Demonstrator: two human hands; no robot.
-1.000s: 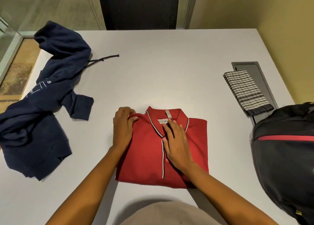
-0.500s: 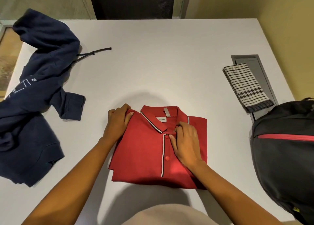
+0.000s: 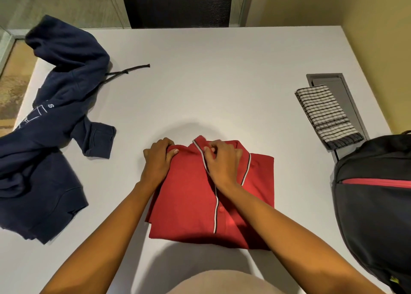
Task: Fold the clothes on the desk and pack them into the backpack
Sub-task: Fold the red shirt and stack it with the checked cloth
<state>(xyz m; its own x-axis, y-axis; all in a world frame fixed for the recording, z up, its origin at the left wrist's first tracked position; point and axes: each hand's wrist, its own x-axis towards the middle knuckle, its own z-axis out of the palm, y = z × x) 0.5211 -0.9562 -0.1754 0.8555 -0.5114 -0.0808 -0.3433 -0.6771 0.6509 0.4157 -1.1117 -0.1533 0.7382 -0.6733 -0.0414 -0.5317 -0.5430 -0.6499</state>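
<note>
Grips the top left corner of the red shirt [image 3: 189, 205] with the left hand [image 3: 159, 160], fingers curled over the edge and thumb on top; pinches the collar [image 3: 200, 146] with the right hand [image 3: 222, 162], fingers curled tight by the striped edge; keeps the shirt flat on the desk [image 3: 211, 82], close in front of the body.

A second ago, flat on the shirt front with straight fingers; now bunched up on the collar; same grip as before on the left corner; same spot for the shirt, same neat fold. Looks like a last tidy of the collar, so nearly done with this one; next, most likely, a lift over to the backpack [image 3: 373, 205], near on the right and partly out of the picture; cannot tell if open or zipped.

Further left, well apart, a blue hoodie [image 3: 55, 160] in a loose heap, not folded yet, with a string [image 3: 126, 71] trailing onto the desk; so still a good part of the job left, by the look of it. On the right, a folded checked cloth [image 3: 324, 113] partly on a grey lid [image 3: 333, 82] set in the desk, just beside the backpack.

For writing: a white letter S [image 3: 51, 105] and some thin white lines on the hoodie, too little to make a word; a small white tag inside the collar a moment ago, now hidden under the right hand and too small to read anyway; nothing to read on the backpack, only a red line [image 3: 378, 181] across it.
</note>
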